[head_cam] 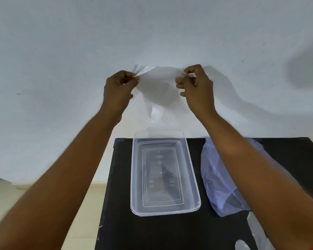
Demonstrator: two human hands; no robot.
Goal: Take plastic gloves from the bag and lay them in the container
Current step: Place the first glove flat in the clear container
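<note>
Against the pale wall (61,51), left hand (118,89) and right hand (197,85) pinch a near-invisible glove (157,83) taut.

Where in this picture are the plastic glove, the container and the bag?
plastic glove (157,82), head view, on its stretched middle.
container (192,170), head view, on its right wall.
bag (213,177), head view, on its crumpled middle.

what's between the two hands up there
A clear plastic glove, stretched between the left hand and the right hand, each pinching an edge, in the head view.
</note>
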